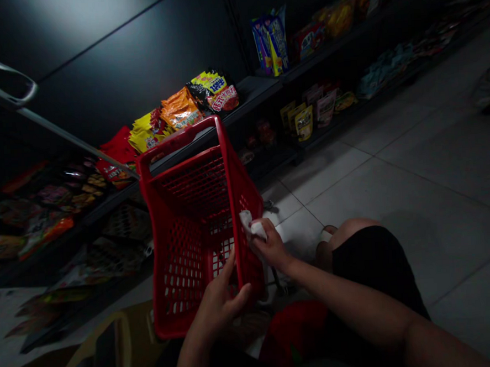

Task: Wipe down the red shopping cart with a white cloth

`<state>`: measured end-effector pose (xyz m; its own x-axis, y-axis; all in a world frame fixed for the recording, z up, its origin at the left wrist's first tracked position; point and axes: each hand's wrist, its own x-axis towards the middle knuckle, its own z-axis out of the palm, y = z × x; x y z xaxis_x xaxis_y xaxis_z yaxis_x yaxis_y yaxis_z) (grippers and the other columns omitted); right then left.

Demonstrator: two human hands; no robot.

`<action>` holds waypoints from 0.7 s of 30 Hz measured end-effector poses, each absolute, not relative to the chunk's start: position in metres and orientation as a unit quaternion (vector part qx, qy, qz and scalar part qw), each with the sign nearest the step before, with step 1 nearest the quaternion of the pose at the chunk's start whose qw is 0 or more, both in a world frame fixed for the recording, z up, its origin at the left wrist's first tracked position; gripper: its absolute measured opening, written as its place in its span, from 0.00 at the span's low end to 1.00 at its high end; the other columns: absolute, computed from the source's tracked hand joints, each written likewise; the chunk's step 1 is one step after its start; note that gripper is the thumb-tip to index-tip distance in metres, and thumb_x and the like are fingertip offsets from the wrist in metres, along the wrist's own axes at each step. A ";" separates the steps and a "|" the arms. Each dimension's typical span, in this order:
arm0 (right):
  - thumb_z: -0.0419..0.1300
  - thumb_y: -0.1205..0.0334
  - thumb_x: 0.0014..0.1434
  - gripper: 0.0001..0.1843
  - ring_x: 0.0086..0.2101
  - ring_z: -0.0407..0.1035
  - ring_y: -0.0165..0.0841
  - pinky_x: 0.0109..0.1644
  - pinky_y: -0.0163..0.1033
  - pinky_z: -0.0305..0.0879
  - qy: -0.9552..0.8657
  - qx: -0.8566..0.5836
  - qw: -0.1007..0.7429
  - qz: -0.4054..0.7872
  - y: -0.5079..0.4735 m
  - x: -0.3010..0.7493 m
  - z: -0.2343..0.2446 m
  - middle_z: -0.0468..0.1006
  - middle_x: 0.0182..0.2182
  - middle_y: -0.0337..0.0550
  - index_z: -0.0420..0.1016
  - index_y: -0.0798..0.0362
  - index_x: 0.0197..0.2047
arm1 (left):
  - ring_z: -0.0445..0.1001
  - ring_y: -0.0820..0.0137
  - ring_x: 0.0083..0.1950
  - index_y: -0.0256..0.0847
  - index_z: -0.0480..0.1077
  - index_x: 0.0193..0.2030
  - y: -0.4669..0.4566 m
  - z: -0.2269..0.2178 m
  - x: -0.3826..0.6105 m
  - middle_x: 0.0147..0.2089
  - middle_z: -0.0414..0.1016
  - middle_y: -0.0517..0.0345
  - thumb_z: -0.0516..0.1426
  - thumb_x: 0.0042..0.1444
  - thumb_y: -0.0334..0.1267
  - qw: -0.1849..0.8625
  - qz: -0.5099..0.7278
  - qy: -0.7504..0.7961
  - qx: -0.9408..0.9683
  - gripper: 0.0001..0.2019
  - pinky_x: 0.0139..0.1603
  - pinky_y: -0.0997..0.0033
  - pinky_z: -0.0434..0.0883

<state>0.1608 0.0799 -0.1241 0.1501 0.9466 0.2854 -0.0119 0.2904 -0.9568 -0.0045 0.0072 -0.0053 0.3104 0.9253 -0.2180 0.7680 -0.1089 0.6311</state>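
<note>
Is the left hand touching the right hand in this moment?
Apart. The head view shows the red side of the basket in the gap between the left hand and the right hand.

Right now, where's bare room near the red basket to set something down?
Bare floor tiles lie between the lower shelf and bent knee. The upper shelf has a gap between black-and-yellow packets and blue packs. Crowded: the red basket at its right wall, by left hand, right hand, white cloth.

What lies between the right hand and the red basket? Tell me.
In the head view, a crumpled white cloth or tissue, gripped in the right hand, lies between that hand and the outer side of the red basket.
</note>
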 end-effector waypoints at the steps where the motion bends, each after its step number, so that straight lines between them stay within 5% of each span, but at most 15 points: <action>1: 0.59 0.67 0.53 0.17 0.50 0.66 0.39 0.57 0.47 0.63 -0.547 -0.412 0.622 0.378 0.070 0.159 -0.120 0.69 0.47 0.45 0.71 0.48 0.47 | 0.66 0.60 0.67 0.42 0.43 0.75 0.007 -0.006 -0.006 0.72 0.60 0.48 0.56 0.60 0.42 0.345 0.113 0.570 0.737 0.40 0.64 0.62 0.68; 5: 0.61 0.61 0.56 0.14 0.51 0.66 0.39 0.57 0.47 0.63 -0.590 -0.358 0.629 0.357 0.063 0.160 -0.120 0.69 0.48 0.45 0.71 0.48 0.47 | 0.62 0.60 0.70 0.42 0.45 0.75 0.004 -0.007 -0.013 0.70 0.62 0.50 0.56 0.60 0.41 0.356 0.097 0.560 0.742 0.39 0.69 0.60 0.61; 13: 0.56 0.63 0.51 0.16 0.43 0.67 0.41 0.50 0.48 0.67 -0.395 -0.538 0.638 0.383 0.116 0.174 -0.145 0.73 0.41 0.45 0.70 0.51 0.45 | 0.60 0.60 0.71 0.48 0.47 0.74 -0.005 -0.002 -0.031 0.73 0.56 0.55 0.57 0.59 0.38 0.361 0.079 0.546 0.752 0.38 0.70 0.60 0.60; 18: 0.63 0.62 0.52 0.19 0.52 0.65 0.40 0.59 0.48 0.62 -0.558 -0.407 0.657 0.303 0.085 0.172 -0.114 0.70 0.50 0.45 0.72 0.47 0.48 | 0.59 0.60 0.72 0.49 0.48 0.74 -0.007 -0.005 -0.035 0.73 0.56 0.56 0.58 0.59 0.39 0.362 0.067 0.545 0.753 0.38 0.71 0.59 0.58; 21: 0.60 0.62 0.53 0.17 0.51 0.66 0.41 0.58 0.49 0.63 -0.511 -0.448 0.663 0.315 0.098 0.182 -0.127 0.71 0.48 0.45 0.71 0.48 0.48 | 0.60 0.60 0.71 0.48 0.48 0.74 -0.008 -0.005 -0.038 0.73 0.57 0.54 0.58 0.59 0.42 0.359 0.069 0.541 0.758 0.38 0.71 0.58 0.58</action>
<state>0.1821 0.0982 -0.1273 0.2790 0.8748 0.3962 0.0410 0.4014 -0.9150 -0.0377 -0.0085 -0.0052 0.4052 0.8692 -0.2833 0.7699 -0.1574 0.6184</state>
